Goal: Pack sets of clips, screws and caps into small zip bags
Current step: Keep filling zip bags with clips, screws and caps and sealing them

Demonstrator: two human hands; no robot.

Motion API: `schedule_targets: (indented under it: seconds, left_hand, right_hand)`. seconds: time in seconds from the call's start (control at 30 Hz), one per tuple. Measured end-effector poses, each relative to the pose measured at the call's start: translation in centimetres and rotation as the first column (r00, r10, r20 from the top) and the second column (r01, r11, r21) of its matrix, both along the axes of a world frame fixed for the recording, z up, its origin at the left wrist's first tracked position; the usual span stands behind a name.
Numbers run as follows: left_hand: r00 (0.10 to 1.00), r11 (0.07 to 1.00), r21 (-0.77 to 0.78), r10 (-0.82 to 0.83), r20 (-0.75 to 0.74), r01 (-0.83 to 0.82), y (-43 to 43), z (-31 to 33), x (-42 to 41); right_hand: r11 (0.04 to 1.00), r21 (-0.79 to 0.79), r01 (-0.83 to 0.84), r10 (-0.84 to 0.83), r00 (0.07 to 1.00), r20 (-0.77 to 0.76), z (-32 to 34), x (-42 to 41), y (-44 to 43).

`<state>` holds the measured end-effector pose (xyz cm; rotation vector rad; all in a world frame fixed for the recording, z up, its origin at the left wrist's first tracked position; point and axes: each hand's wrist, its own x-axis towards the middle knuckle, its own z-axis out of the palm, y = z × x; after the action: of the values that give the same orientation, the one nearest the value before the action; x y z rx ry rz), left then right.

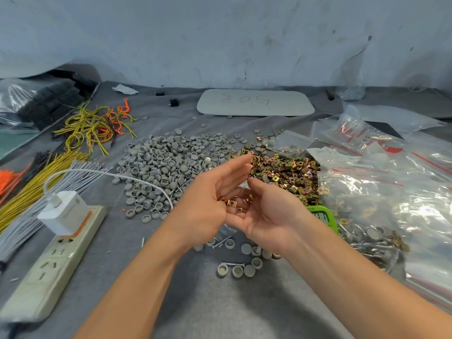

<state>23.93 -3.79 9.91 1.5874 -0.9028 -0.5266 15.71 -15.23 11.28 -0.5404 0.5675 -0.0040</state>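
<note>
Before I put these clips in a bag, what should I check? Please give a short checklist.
1. Clips held safely: ok, a few lie in the cupped hands.
2. Clip count for one set: cannot tell; the left hand hides some.
3. Caps set out: ok, a small group lies below the hands.
4. Screws set out: ok, at least two lie by the caps.
5. Empty bag ready: cannot tell; the bags beside the right hand are a jumble.

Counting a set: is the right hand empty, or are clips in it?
Not empty: several gold clips lie in the upturned right hand.
</note>
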Motion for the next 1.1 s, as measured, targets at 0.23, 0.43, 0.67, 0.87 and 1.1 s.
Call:
schedule_targets:
  seconds: [0.23, 0.43, 0.67, 0.87, 1.1]
  left_hand:
    - [0.993, 0.996, -0.082, 0.029, 0.111, -0.020, -0.5, -0.4, -0.7]
    - [0.883, 0.877, -0.172, 0.465, 0.068, -0.449, -0.5, 0.4, 0.6]
    - [0.892, 0.788, 0.537, 0.035, 0.451, -0.302, -2.5, -1.8, -1.1]
    - [0.834, 0.792, 0.442, 0.147, 0.532, -0.422, -2.8, -2.7, -1.1]
    - [0.896, 0.891, 0.312, 0.191, 0.402, -0.329, -2.0, -2.1, -0.5]
  right_hand:
    - [1.000, 0.004, -0.031, 0.031, 0.999, 0.030, -0.4, 0.1, -0.2]
    - [0.981, -0.193, -0.015, 0.001, 0.997, -0.072, -0.2, -0.2, -2.9]
    - [0.945, -0.298, 0.132, -0.154, 0.987, -0.052, 0.3, -1.2, -8.4]
    - [0.916, -0.394, 0.078, -0.132, 0.985, -0.112, 0.0, -1.2, -9.2]
    - [0.773, -0.619, -0.137, 0.015, 0.980, -0.198, -0.4, 0.0, -7.6]
